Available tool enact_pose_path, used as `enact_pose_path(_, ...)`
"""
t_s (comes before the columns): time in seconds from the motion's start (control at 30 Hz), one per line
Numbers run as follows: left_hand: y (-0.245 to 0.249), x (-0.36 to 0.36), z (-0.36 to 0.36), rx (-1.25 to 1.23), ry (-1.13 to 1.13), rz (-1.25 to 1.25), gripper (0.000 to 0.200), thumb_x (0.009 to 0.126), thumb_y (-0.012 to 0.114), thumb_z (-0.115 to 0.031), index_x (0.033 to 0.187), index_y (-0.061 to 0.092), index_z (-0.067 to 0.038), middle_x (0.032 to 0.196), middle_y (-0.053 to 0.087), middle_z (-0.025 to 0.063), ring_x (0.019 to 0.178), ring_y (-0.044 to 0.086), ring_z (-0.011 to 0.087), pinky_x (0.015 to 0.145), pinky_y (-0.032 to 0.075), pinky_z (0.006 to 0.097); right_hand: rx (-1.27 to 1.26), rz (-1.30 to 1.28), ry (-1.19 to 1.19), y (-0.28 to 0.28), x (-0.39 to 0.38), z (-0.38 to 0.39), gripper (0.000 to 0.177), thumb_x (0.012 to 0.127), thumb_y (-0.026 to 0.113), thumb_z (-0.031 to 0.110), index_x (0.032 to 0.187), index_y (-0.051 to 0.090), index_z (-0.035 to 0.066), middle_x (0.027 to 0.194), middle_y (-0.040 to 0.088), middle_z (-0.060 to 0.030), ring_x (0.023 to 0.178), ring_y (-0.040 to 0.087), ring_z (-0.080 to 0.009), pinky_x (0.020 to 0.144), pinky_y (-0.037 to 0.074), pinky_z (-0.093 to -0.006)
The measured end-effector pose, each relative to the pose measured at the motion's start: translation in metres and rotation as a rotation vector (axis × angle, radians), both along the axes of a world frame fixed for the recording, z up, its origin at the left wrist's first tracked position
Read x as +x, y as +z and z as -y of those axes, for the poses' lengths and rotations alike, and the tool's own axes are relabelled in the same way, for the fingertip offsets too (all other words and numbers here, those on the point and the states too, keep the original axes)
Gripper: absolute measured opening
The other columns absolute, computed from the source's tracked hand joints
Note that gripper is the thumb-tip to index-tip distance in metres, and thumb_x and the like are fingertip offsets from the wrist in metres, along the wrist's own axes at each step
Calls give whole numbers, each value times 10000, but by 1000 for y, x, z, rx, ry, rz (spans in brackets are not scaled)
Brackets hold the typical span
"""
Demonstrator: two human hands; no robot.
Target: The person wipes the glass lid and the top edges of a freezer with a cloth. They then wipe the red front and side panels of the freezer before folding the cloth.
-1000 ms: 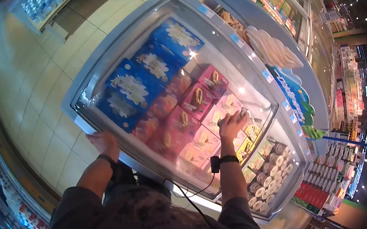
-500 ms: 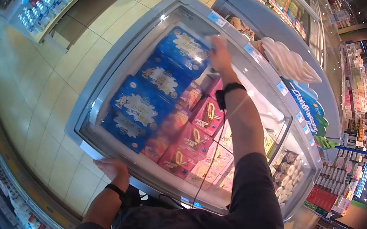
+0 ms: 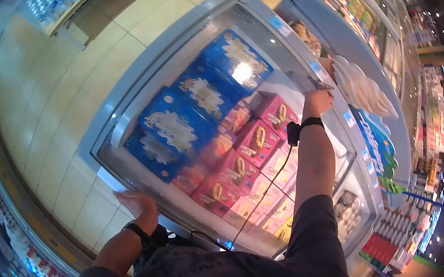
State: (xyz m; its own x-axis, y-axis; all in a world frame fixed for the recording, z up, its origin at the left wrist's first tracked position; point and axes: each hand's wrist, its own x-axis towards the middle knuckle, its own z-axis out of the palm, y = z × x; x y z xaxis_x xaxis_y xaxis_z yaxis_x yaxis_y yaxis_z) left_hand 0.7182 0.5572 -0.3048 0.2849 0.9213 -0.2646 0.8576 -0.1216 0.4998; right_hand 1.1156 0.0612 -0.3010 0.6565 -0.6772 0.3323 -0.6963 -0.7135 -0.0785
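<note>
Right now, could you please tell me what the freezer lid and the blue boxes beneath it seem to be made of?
Freezer lid: clear glass or acrylic, glossy; a bright glare sits on it and the boxes show through. Blue boxes: probably printed cardboard, slightly shiny; flat faces, crisp edges.

Chest freezer with blue boxes, pink boxes
</note>
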Motion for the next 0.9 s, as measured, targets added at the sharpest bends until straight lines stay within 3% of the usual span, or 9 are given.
enact_pose_path(0.07,14,7,3,-15,-5,7,613,1066,209,-336,1533,229,62,1508,318,362,1387,373,494,1154,353,532,-8,5,2,2,28,-37,380,817,650,110,1189,697,173,1205,648,-130,1171,573,-379,1005,472,-463)
enact_pose_path(0.2,16,7,1,-31,19,70,596,1061,215,-312,1529,235,56,1479,345,361,1359,397,498,1144,355,543,114,327,832,15,73,-150,378,760,654,66,1121,725,153,1108,714,-150,1037,658,-411,948,512,-477)
enact_pose_path(0.27,6,3,-1,27,-29,68,587,1050,234,-293,1525,245,51,1452,367,364,1339,407,507,1126,366,547,265,233,1148,9,113,-211,469,765,652,58,1219,697,164,1191,704,-143,1103,647,-390,987,503,-456)
enact_pose_path(0.4,10,0,-7,-43,-35,39,621,1050,261,-322,1540,214,57,1551,277,337,1442,298,482,1189,285,515,138,56,1040,11,137,-265,561,777,646,35,1328,638,139,1265,679,-139,1140,640,-370,1020,497,-428)
enact_pose_path(0.53,24,10,-3,-124,9,48,661,1035,284,-351,1541,200,65,1519,304,352,1422,312,496,1184,281,527,362,-3,1138,25,135,-240,569,831,601,0,1396,566,49,1337,618,-223,1210,605,-394,1041,481,-450)
enact_pose_path(0.63,21,9,-6,-119,-9,23,677,1028,285,-355,1539,189,79,1496,320,362,1400,334,510,1167,301,537,392,-82,1004,33,121,-261,561,847,585,1,1405,563,46,1301,625,-267,1200,604,-418,1034,477,-458)
enact_pose_path(0.73,20,6,-5,-70,-20,10,686,1030,267,-368,1533,188,93,1465,341,379,1380,344,526,1157,310,540,755,156,919,32,74,-282,540,885,564,-19,1422,553,33,1348,612,-255,1255,592,-397,1074,450,-403)
enact_pose_path(0.87,12,2,-6,-22,-13,87,794,1026,234,-517,1499,276,120,1426,398,397,1321,414,536,1116,336,569,852,220,1035,61,13,-316,527,906,538,-29,1429,546,30,1379,599,-245,1296,575,-370,1102,426,-401)
enact_pose_path(0.9,11,3,-7,-27,-5,84,794,1026,234,-517,1499,276,120,1426,398,397,1321,414,536,1116,336,569,729,254,1145,66,11,-328,487,916,537,-20,1399,568,27,1342,620,-232,1271,583,-378,1073,439,-420)
